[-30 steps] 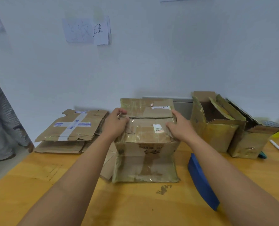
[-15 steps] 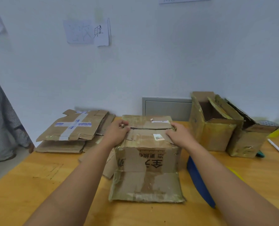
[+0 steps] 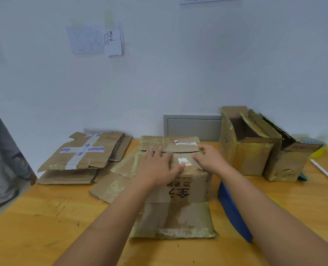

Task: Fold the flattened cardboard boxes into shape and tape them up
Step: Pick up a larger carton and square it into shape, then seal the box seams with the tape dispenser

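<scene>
We reach both bare forearms forward, side by side. Our left hand [image 3: 157,167] lies flat, palm down, fingers straight and spread. Our right hand [image 3: 209,159] is palm down, fingers bent at the tips.

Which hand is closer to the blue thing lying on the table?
The right hand. It rests on the box top, on the side above the blue thing. The left hand presses flat on the box's other half, farther from it.

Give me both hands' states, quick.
Left hand: open, pressed flat on the cardboard box top flaps.
Right hand: fingers curled on the flap edge.
</scene>
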